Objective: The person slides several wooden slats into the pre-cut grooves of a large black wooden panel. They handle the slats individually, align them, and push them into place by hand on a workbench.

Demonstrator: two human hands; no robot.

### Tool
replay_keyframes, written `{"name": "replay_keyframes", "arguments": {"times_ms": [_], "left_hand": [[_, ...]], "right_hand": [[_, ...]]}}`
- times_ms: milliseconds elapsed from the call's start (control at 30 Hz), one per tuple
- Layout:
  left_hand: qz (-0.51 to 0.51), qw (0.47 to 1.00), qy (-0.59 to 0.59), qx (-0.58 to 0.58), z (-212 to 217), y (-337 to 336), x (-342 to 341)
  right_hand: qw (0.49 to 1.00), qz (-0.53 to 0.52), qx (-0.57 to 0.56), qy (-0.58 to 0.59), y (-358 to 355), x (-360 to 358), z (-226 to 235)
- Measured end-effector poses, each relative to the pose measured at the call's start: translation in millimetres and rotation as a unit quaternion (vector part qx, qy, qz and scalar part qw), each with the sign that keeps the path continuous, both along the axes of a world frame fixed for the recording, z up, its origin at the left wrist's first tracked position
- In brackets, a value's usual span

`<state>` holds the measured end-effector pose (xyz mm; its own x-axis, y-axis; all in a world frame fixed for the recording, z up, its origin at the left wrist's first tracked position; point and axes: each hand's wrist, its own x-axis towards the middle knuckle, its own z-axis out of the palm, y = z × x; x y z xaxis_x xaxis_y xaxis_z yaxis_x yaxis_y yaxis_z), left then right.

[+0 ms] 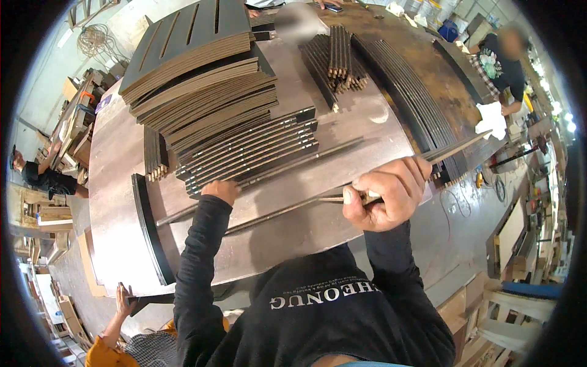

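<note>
My right hand (391, 192) is closed in a fist around a bundle of long thin strips (455, 148). One end points up to the right; thin lengths trail left across the table. My left hand (221, 191) has its fingers curled over a long dark strip (299, 160) that lies slantwise on the table. Its fingertips are partly hidden. Just beyond it is a row of dark strips with pale marks (251, 150), laid side by side. Behind them rises a tall stack of dark slotted panels (189, 46) with brown edges.
Strip bundles (339, 55) and long dark pieces (403, 92) lie on the table's far right. A curved stack of dark strips (147, 226) is at the left edge. One co-worker (501, 67) holds a white cloth at right; an orange sleeve (113, 352) shows lower left.
</note>
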<state>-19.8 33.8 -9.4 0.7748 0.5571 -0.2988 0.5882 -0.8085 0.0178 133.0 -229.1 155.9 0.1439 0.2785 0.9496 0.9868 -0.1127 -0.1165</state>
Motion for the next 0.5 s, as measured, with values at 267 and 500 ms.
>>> {"name": "replay_keyframes", "arguments": {"times_ms": [267, 500], "left_hand": [[-0.167, 0.89, -0.399, 0.145, 138, 28, 23], [-0.046, 0.852, -0.43, 0.294, 220, 118, 74]], "right_hand": [[0.997, -0.045, -0.055, 0.022, 6, 3, 8], [0.999, -0.032, -0.008, 0.016, 19, 2, 11]]}}
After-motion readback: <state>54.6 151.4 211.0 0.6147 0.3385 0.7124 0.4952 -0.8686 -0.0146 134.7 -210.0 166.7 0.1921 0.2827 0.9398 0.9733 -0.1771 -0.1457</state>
